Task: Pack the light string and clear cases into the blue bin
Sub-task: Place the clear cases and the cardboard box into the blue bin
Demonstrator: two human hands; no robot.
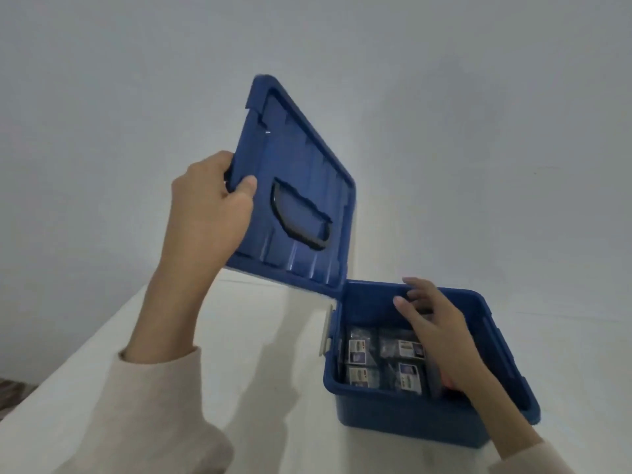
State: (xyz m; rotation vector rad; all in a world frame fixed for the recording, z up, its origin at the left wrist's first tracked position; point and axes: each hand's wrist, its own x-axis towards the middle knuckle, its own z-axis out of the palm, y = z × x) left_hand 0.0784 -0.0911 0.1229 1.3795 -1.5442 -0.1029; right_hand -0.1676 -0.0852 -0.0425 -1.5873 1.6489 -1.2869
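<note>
The blue bin [403,415] stands open on a white surface at the lower right. Several clear cases [383,360] with printed labels lie packed side by side inside it. My left hand [208,210] grips the left edge of the blue lid [301,186], holding it tilted in the air above and left of the bin. A dark handle sits in the lid's middle. My right hand [441,333] hovers over the bin's inside with its fingers spread, holding nothing. I see no light string; my right hand hides part of the bin's contents.
The white surface [239,371] runs forward to a pale wall [444,97]. A grey latch [326,333] hangs on the bin's left side. A patterned patch of floor [10,395] shows past the surface's left edge.
</note>
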